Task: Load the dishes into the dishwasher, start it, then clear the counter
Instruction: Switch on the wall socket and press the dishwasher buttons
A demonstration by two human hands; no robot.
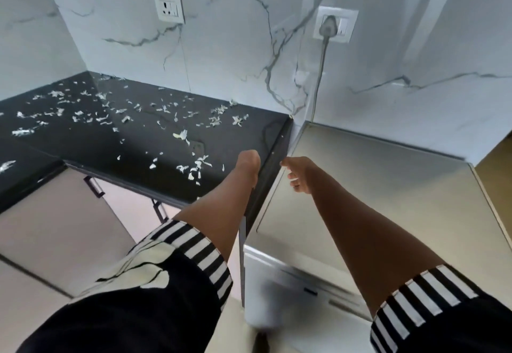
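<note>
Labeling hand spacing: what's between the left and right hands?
Head view: between left hand and right hand lies only the counter's dark end face and the dishwasher's left edge.

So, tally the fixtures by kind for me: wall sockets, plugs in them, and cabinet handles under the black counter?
Wall sockets: 2
Plugs: 1
Cabinet handles: 2
Total: 5
</note>
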